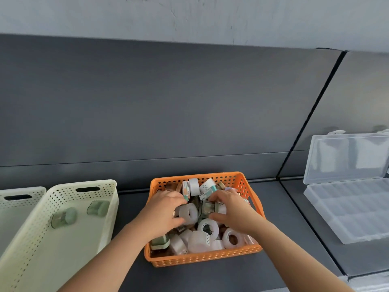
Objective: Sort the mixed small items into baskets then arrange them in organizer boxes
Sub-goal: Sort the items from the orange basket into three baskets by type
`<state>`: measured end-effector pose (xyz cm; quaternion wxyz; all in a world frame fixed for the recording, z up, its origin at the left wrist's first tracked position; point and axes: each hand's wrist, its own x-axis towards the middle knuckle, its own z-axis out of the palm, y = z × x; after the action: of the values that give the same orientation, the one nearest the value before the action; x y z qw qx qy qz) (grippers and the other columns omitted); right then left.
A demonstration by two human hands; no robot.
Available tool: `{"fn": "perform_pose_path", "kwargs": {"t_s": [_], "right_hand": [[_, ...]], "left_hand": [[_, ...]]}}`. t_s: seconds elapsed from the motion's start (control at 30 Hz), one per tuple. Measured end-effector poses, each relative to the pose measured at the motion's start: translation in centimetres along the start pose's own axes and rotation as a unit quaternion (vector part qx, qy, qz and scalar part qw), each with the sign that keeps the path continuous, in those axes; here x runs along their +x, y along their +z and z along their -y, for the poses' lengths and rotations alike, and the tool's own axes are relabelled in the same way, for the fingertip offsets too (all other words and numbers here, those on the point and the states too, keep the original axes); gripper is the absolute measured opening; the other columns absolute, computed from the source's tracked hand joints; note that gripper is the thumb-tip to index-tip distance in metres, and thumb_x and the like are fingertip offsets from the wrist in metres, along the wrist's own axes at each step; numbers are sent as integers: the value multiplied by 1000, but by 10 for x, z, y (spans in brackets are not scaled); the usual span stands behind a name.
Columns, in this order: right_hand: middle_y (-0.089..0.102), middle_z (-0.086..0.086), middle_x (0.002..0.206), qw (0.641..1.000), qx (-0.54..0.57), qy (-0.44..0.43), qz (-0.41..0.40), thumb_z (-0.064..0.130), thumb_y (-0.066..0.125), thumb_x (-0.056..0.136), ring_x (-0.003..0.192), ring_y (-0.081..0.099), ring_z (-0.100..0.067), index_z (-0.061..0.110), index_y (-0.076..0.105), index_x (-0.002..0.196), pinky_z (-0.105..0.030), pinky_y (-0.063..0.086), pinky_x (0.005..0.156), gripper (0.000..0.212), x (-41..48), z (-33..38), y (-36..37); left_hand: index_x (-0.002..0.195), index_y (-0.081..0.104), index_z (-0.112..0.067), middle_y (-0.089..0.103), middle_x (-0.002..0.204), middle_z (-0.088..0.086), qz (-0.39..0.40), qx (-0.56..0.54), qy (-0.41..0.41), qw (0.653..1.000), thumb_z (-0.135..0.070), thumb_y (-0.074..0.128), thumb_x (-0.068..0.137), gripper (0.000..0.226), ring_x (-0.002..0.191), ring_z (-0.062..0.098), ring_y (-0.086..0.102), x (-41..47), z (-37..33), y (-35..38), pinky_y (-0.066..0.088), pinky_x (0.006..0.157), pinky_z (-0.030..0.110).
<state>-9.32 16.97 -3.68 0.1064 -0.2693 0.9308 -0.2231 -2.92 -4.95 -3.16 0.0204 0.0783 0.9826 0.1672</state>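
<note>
We search the orange basket (202,258).
Fingers (177,199) curled: left hand (166,209) grips a clear roll (189,213), right hand (231,209) a patterned roll (207,208).

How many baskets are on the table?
3: the orange basket in the middle, a cream basket left of it, and a second cream basket at the far left, partly cut off.

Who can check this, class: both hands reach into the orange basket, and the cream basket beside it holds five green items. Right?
Wrong on the count: the head view shows two green items in the cream basket, not five. The left hand and right hand do reach into the orange basket, gripping tape rolls.
</note>
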Motion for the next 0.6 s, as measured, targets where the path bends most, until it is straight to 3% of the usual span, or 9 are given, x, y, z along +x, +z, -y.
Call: {"fn": "perform_pose_path", "kwargs": {"t_s": [0.07, 0.27, 0.37, 0.43, 0.6], "right_hand": [[51, 11, 111, 1000, 4, -9, -9, 38, 71, 79, 108, 41, -10, 30, 53, 117, -25, 38, 88, 42, -2, 0, -4], [44, 11, 119, 998, -12, -23, -49, 27, 69, 82, 112, 44, -11, 28, 53, 124, -27, 44, 93, 45, -7, -2, -6], [49, 12, 109, 996, -10, -32, -87, 26, 70, 82, 97, 52, -7, 28, 58, 111, -27, 50, 83, 31, -13, -3, -8], [60, 12, 98, 998, 8, -38, -53, 29, 70, 83, 83, 57, -5, 26, 66, 100, -29, 53, 77, 18, -17, -2, -8], [74, 2, 95, 1000, 5, -19, 14, 30, 66, 86, 71, 65, -9, 19, 73, 104, -22, 56, 70, 22, -19, 3, 5]], "left_hand": [[138, 44, -36, 40, 139, -17, 7, 13, -1, 1000, -46, 63, 83, 59, 128, 10, 35, 1, -1, 3, 26, 110, 31], [137, 42, -40, 36, 135, -14, 32, 56, -17, 998, -54, 66, 77, 66, 124, 15, 34, 11, -8, 2, 27, 106, 33], [133, 47, -37, 40, 129, -16, 10, 2, -31, 999, -49, 71, 75, 64, 119, 12, 38, 8, -9, 5, 33, 102, 30], [130, 50, -35, 44, 124, -17, -15, -38, -38, 998, -44, 73, 74, 61, 115, 9, 41, 2, -9, 6, 37, 98, 29], [128, 50, -35, 45, 122, -22, -52, -89, -53, 993, -41, 75, 74, 60, 112, 3, 44, -17, -8, 7, 40, 96, 24]]}}
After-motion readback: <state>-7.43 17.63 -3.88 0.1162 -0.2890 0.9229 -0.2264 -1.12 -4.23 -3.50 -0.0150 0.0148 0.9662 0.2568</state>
